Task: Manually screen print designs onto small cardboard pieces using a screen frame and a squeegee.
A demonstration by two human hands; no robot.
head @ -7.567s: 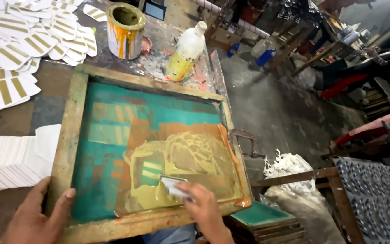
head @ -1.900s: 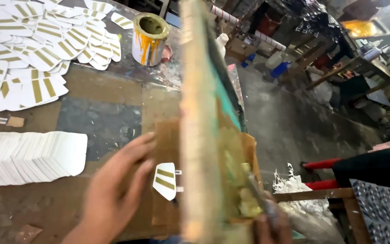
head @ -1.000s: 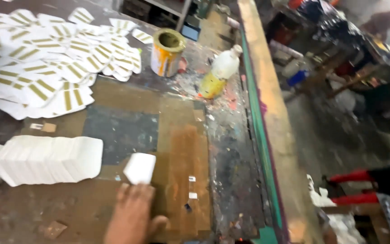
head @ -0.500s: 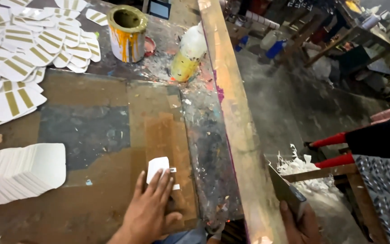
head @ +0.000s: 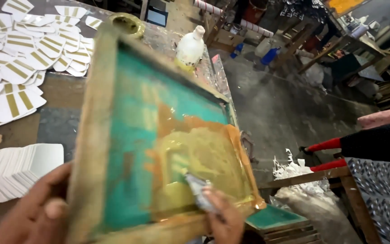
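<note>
A screen-printing workshop: wooden printing frame [head: 159, 135], printed cards [head: 19, 49] drying, ink-stained workbench [head: 59, 113].

A wooden-framed printing screen [head: 159, 135], teal mesh smeared with mustard-yellow ink, lies over the worktable [head: 57, 92]. The left hand [head: 34, 212] grips the frame's near left corner; the right hand [head: 224, 217] holds a small squeegee [head: 197, 192] on the inked mesh (blurred). A stack of blank white cards [head: 12, 171] sits left, printed gold-striped cards [head: 21, 49] beyond, a plastic bottle [head: 190, 45] behind the frame.
</note>
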